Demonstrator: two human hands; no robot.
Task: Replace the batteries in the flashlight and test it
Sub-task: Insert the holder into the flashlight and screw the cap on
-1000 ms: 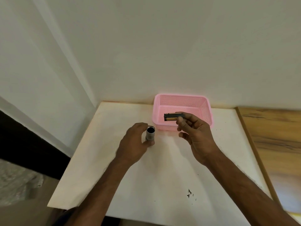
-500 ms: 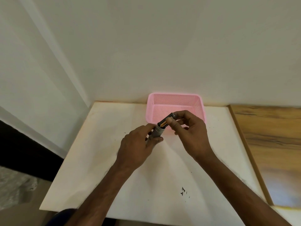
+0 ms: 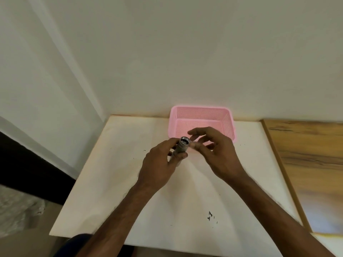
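My left hand (image 3: 159, 164) grips a silver flashlight body (image 3: 182, 147), held tilted with its open end pointing up and away from me. The battery holder is no longer visible outside the tube. My right hand (image 3: 216, 151) hovers just right of the tube's open end with its fingers spread and nothing in them. Both hands are above the white table (image 3: 130, 182), in front of the pink basket (image 3: 202, 115).
The pink mesh basket stands at the back of the table against the wall, and what shows of its floor holds nothing. A wooden surface (image 3: 308, 145) adjoins the table on the right. Small dark marks (image 3: 210, 216) spot the table near me.
The black battery holder held by my right hand went into the flashlight tube. My right hand has let go and opened; my left hand tilted the tube.
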